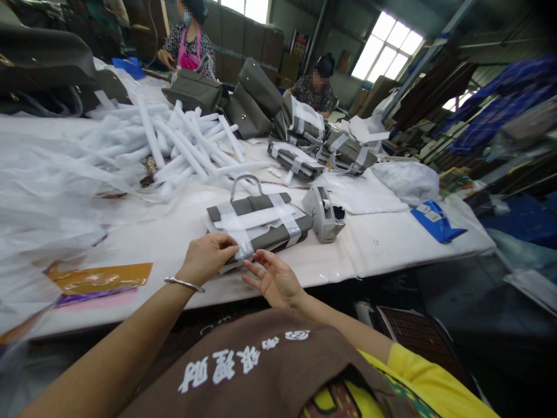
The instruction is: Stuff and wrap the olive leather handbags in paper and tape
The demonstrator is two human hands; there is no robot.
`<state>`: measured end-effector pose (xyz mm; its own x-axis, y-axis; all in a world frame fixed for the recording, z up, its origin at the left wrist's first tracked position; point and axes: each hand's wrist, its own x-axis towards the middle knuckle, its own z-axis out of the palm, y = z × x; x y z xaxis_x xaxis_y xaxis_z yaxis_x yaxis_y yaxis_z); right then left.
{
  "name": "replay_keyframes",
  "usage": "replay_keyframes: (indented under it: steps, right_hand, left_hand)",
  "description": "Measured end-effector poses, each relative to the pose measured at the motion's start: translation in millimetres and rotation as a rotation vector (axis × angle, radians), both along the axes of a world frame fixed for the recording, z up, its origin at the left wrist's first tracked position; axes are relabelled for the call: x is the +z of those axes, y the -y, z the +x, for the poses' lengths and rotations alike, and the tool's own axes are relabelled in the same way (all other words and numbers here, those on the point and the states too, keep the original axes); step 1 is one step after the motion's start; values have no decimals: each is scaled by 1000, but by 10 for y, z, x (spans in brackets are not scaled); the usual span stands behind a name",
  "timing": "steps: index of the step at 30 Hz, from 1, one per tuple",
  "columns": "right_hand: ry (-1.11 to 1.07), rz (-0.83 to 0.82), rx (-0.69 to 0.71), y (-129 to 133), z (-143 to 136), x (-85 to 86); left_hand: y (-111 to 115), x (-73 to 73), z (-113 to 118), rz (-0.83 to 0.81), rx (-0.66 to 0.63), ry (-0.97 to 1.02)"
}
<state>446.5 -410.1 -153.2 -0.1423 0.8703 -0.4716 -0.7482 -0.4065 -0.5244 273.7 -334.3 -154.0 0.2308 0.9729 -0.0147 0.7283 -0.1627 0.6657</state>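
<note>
Bag (261, 202) lies on the table (374, 249), 12 o'clock of both hands; contents hidden. Left hand (211, 253): thumb and fingers pinched, apparently on tape (246, 248). Right hand (275, 280): fingers loosely parted, nothing visibly held. Judged step: fastening tape; next calls for flat fingertip pressure. Dispenser (321, 216), bag's 3 o'clock: contents unclear.
</note>
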Motion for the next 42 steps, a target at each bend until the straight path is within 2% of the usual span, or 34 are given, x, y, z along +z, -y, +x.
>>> replay_keyframes:
  steps: [8,12,17,22,33,40,42]
  right_hand:
    - [-3,-42,-22,-38,-19,-40]
    - [-20,-100,-14,-76,-26,-63]
    - [-22,-180,29,-126,-9,8]
    - [8,-269,65,-198,16,97]
    - [-36,-346,94,-253,36,100]
    - [39,-340,95,-222,55,-28]
    - [97,-327,141,-174,54,-87]
  left_hand:
    - [-30,67,57,-37,20,-46]
    - [-40,43,52,-43,25,-43]
    - [-62,-7,37,-88,33,-11]
    - [-87,32,73,-112,59,-76]
    - [-102,109,139,-118,77,-170]
    - [-14,83,160,2,61,-194]
    - [4,63,153,13,59,-177]
